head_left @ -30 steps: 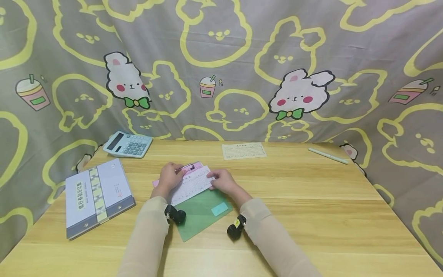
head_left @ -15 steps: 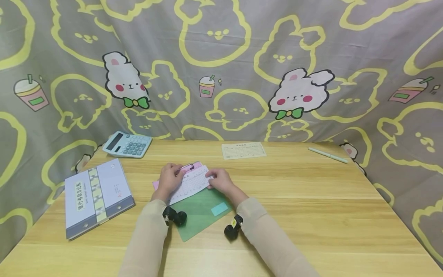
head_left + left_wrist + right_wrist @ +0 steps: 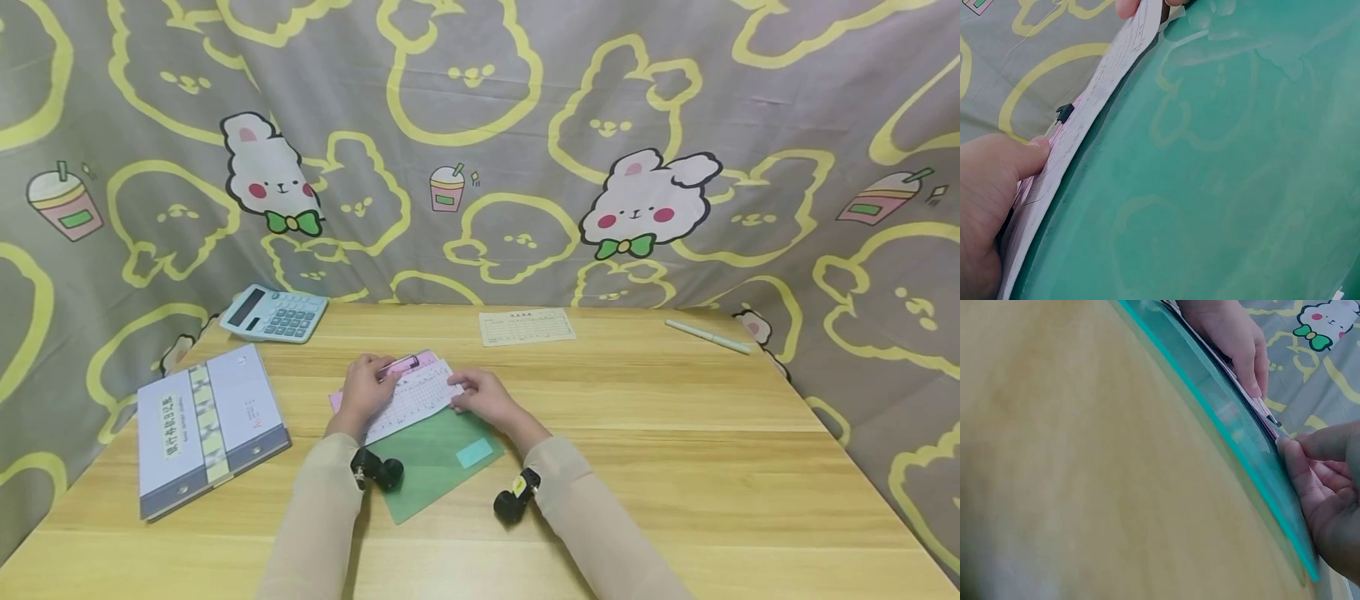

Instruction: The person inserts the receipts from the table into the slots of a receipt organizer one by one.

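Near the middle of the table in the head view lies a green translucent clipboard [image 3: 435,471] with a pale blue label [image 3: 475,453]. Its upper part bears printed white sheets [image 3: 416,397] over a pink sheet [image 3: 433,356], under a metal clip with black ends [image 3: 1065,112]. My left hand [image 3: 363,393] grips the clipboard's upper left by the clip, thumb on the papers; its other fingers are partly hidden. At the upper right corner of the white sheets, my right hand [image 3: 486,400] pinches the paper between thumb and fingers. The right wrist view shows this pinching hand [image 3: 1329,487] too.
A thick blue-grey ledger binder [image 3: 210,429] lies at the left, with a pale blue calculator [image 3: 277,313] behind it. A printed slip [image 3: 527,326] lies at the back middle. A light green pen [image 3: 707,336] rests at the back right, before a patterned curtain [image 3: 495,125].
My right hand and wrist shift slightly left, then back to the right, still at the corner of the sheets. The left hand and the clipboard barely move.
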Tool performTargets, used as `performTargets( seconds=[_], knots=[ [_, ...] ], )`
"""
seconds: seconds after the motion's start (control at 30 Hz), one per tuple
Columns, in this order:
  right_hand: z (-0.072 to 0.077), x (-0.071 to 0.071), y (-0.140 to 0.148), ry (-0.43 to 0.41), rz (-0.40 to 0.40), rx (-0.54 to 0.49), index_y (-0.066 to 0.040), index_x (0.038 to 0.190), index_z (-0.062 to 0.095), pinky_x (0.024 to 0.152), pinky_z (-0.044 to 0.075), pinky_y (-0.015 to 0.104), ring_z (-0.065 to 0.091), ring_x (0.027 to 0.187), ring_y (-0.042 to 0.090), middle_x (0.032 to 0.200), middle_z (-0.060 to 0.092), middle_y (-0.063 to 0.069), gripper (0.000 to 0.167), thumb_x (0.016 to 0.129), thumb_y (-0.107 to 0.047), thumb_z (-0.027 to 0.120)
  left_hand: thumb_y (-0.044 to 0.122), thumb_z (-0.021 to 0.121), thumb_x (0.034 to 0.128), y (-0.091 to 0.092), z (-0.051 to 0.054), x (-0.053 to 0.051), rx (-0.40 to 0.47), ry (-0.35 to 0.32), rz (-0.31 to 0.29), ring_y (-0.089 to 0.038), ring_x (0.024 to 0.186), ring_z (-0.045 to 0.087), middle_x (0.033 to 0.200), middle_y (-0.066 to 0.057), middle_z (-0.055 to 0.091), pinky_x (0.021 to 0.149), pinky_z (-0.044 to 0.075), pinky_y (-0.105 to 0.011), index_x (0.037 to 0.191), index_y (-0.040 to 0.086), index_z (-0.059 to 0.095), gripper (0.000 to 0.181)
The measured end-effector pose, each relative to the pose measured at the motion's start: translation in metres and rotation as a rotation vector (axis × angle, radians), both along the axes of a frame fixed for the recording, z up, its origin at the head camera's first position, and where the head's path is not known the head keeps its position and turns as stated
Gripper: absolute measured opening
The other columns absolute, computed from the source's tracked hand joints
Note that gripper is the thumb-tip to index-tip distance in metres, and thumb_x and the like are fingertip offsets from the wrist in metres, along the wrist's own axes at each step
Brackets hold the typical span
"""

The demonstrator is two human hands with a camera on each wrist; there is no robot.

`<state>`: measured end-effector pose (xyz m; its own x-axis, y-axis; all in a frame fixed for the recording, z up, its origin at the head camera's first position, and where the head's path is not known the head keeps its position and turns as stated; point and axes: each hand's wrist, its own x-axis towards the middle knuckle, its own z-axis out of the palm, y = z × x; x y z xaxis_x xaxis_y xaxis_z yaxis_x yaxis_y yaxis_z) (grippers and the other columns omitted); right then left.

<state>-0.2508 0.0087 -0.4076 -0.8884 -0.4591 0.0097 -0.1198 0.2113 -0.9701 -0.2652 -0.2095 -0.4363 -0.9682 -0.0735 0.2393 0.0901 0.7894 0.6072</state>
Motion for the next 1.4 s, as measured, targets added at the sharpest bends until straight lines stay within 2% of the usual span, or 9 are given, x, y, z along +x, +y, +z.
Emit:
performTargets(
  seconds=[0.13,0.27,0.4,0.53,0.6,0.73,1.0,1.4],
  knots=[
    [0.004,0.004,0.002,-0.004,0.02,-0.012,0.013,0.109,0.049,0.07,0.047,0.033,0.057,0.078,0.032,0.089,0.055,0.025,0.032,0.077,0.012,0.05,0.018,0.057,0.0822,-0.001,0.0,0.0,-0.001,0.009,-0.003,-0.032,0.1,0.041,0.106,-0.017,0.049,0.085,0.031,-0.044,0.111,0.001,0.057,0.034],
    [0.002,0.003,0.002,-0.002,0.027,-0.036,0.014,0.109,0.048,0.07,0.047,0.034,0.057,0.08,0.033,0.09,0.055,0.026,0.031,0.078,0.012,0.049,0.019,0.057,0.083,-0.001,0.0,-0.001,-0.049,0.024,-0.016,-0.033,0.1,0.042,0.106,-0.017,0.05,0.086,0.031,-0.044,0.11,-0.001,0.057,0.034],
    [-0.007,-0.004,0.001,0.004,0.022,-0.04,0.013,0.108,0.049,0.067,0.048,0.031,0.058,0.075,0.028,0.084,0.057,0.021,0.03,0.079,0.011,0.05,0.02,0.055,0.0844,-0.001,0.001,-0.002,-0.114,0.015,-0.023,-0.033,0.099,0.042,0.105,-0.016,0.049,0.086,0.031,-0.044,0.111,-0.001,0.057,0.034],
    [-0.018,-0.014,-0.002,0.03,0.012,0.018,0.007,0.107,0.053,0.062,0.049,0.026,0.059,0.069,0.019,0.077,0.059,0.012,0.028,0.079,0.009,0.052,0.019,0.054,0.0853,-0.001,0.002,-0.003,-0.157,0.002,-0.019,-0.033,0.097,0.042,0.105,-0.015,0.049,0.084,0.033,-0.044,0.113,0.0,0.056,0.033],
    [-0.018,-0.015,-0.004,0.063,0.014,0.049,0.006,0.106,0.054,0.059,0.049,0.025,0.058,0.065,0.017,0.074,0.059,0.01,0.027,0.079,0.008,0.052,0.019,0.053,0.0857,-0.001,0.002,-0.003,-0.168,-0.001,-0.018,-0.033,0.097,0.042,0.105,-0.015,0.049,0.083,0.033,-0.044,0.113,0.0,0.055,0.033],
    [-0.016,-0.016,-0.008,0.099,0.021,0.082,0.005,0.105,0.055,0.056,0.049,0.025,0.058,0.061,0.017,0.072,0.059,0.01,0.026,0.08,0.008,0.052,0.019,0.053,0.0862,0.0,0.004,-0.003,-0.169,-0.007,-0.018,-0.033,0.097,0.041,0.105,-0.016,0.049,0.083,0.033,-0.044,0.113,0.0,0.056,0.033],
    [-0.012,-0.019,-0.012,0.109,0.019,0.17,-0.001,0.107,0.056,0.052,0.048,0.025,0.055,0.059,0.014,0.069,0.058,0.008,0.026,0.082,0.003,0.052,0.018,0.05,0.0873,0.001,0.007,-0.002,-0.15,0.007,-0.029,-0.034,0.097,0.041,0.106,-0.017,0.049,0.084,0.033,-0.044,0.112,0.0,0.056,0.031],
    [-0.011,-0.025,-0.015,0.105,0.023,0.24,-0.001,0.108,0.056,0.047,0.046,0.024,0.053,0.051,0.013,0.07,0.058,0.006,0.025,0.084,0.0,0.05,0.019,0.05,0.0877,0.002,0.007,-0.001,-0.155,0.005,-0.03,-0.033,0.096,0.042,0.104,-0.016,0.049,0.082,0.033,-0.043,0.111,0.0,0.057,0.031]
  ],
)
